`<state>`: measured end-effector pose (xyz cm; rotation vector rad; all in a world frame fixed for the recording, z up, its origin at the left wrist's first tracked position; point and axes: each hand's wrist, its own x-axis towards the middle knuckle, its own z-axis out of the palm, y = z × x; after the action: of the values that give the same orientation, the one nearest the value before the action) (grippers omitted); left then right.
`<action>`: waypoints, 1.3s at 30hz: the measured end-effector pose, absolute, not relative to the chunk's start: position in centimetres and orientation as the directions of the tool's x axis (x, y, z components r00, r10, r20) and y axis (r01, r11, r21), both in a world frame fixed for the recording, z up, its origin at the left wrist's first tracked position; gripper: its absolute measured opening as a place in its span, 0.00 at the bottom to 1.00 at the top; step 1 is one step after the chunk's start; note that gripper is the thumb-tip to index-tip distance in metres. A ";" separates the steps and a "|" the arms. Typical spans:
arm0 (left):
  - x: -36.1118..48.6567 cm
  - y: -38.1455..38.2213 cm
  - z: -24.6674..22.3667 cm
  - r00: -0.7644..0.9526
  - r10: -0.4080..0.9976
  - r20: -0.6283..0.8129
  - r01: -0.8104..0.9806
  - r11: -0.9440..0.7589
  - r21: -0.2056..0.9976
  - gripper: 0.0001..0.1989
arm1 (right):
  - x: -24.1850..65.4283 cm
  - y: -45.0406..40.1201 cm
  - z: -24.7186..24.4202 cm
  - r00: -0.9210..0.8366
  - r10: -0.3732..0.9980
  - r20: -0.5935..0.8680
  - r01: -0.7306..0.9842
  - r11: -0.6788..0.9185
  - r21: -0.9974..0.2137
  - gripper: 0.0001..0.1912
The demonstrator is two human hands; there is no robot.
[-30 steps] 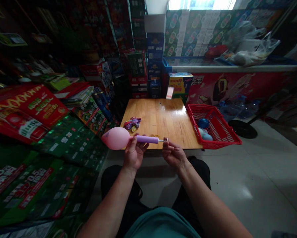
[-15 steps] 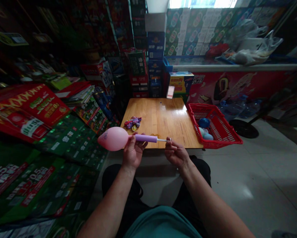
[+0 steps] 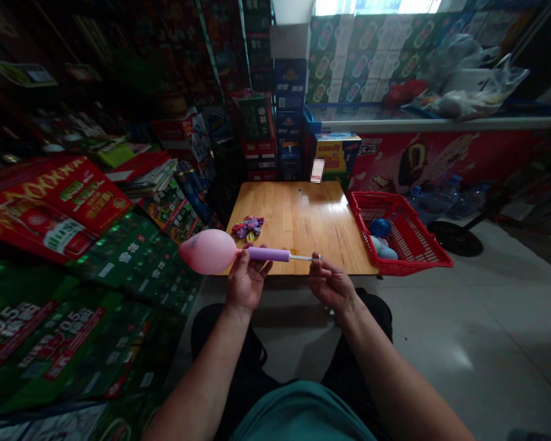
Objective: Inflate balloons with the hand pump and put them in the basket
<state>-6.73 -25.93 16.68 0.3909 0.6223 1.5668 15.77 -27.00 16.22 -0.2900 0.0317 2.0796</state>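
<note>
A purple balloon pump lies level between my two hands, above the table's front edge. My left hand is closed round the pump's nozzle end, where the neck of a partly filled pink balloon fits on. The balloon points left. My right hand grips the end of the pump's thin rod, which is drawn partway out of the barrel. Behind the balloon, a small heap of flat balloons rests on the wooden table.
A red basket holding several balloons, one a dark blue balloon, stands at the table's right. Stacked green drink cartons crowd the left side. Water bottles and a chest freezer are behind the basket.
My right hand has moved slightly right, so a little more of the pump's rod shows. My left hand still holds the pump and balloon neck.
</note>
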 end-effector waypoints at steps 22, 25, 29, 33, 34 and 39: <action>-4.8 -27.2 14.7 -0.027 0.986 -0.164 -0.773 0.083 0.629 0.14 | 14.2 -27.7 14.9 -0.514 0.806 -0.296 -0.828 -0.555 -0.075 0.05; -6.4 -26.7 15.3 -0.048 0.986 -0.158 -0.774 0.063 0.630 0.15 | 16.1 -27.6 15.3 -0.503 0.823 -0.265 -0.832 -0.544 -0.111 0.06; -7.1 -26.3 15.6 -0.134 0.981 -0.141 -0.776 -0.016 0.631 0.13 | 17.0 -27.7 15.1 -0.463 0.852 -0.245 -0.866 -0.493 -0.080 0.07; -4.9 -26.9 14.9 -0.028 0.991 -0.131 -0.772 0.062 0.633 0.14 | 15.0 -27.8 14.2 -0.491 0.823 -0.286 -0.848 -0.526 -0.058 0.06; -4.4 -27.1 14.7 -0.010 0.991 -0.133 -0.767 0.077 0.637 0.14 | 14.6 -27.8 14.1 -0.495 0.818 -0.292 -0.845 -0.532 -0.059 0.06; -5.4 -26.8 14.5 -0.022 0.984 -0.179 -0.768 0.098 0.633 0.14 | 15.8 -27.6 14.5 -0.515 0.804 -0.298 -0.827 -0.557 -0.073 0.06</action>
<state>-5.38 -26.77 14.53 0.3997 0.6810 1.4561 15.81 -27.59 14.50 -0.3685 0.0955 2.1314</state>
